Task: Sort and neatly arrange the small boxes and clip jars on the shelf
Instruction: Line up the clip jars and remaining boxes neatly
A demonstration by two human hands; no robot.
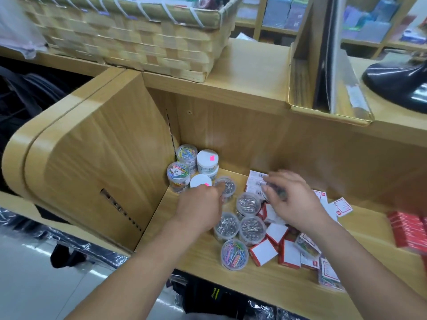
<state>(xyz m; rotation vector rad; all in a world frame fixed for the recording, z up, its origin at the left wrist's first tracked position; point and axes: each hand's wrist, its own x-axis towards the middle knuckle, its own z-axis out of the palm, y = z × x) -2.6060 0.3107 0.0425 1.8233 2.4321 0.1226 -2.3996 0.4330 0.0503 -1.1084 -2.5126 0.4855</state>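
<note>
On the wooden shelf (208, 269), my left hand (199, 204) grips a clear jar of silver clips (228, 187) beside the back-left cluster. That cluster holds two jars of coloured clips (179, 173) and two white-lidded jars (207, 159). My right hand (292, 199), blurred, holds another jar of silver clips (276, 192) above white barcode boxes (257, 179). Three more silver clip jars (251, 228) stand between my hands. A coloured clip jar (234, 254) stands at the front. Small red-and-white boxes (263, 251) lie scattered to the right.
The shelf's curved side wall (104, 162) closes the left. A stack of red boxes (406, 229) sits at the far right. Flat packs of coloured clips (328, 273) lie at the front right. A woven basket (138, 38) and a cardboard tray (328, 107) stand on the shelf above.
</note>
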